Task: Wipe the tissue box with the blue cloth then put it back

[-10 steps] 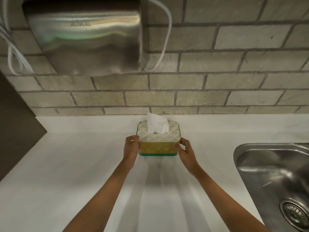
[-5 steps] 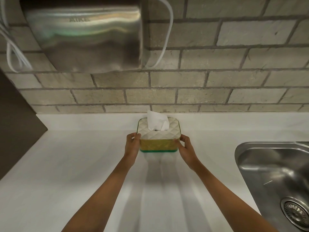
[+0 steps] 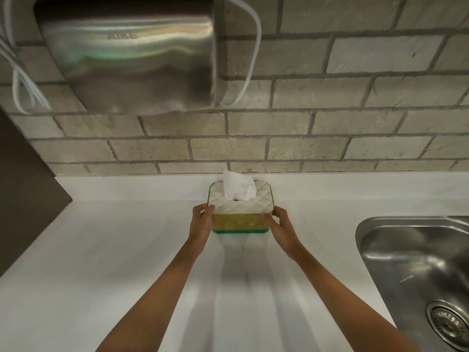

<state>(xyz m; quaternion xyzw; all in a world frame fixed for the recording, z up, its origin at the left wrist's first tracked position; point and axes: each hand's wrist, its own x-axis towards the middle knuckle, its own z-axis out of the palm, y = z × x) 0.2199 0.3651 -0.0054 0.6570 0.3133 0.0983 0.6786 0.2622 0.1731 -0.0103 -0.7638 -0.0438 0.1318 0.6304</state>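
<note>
Here the box stands upright on the counter, close to the brick wall and almost directly below the right edge of the dryer. The box has a quilted white lid, a gold side and a green base band. A white tissue protrudes from the slot in the lid.

The left hand grips the left side of the box, with the thumb on the near left corner of the lid. The right hand grips the right side of the box, with the fingertips at the near right corner. Both forearms extend from the bottom edge of the view toward the box.

The sink lies right of the box, well apart from it, with the drain at its near end. A white cable hangs in a loop on the wall, above the box and just right of the dryer. More white cables hang left of the dryer. A dark panel stands far left of the box.
</note>
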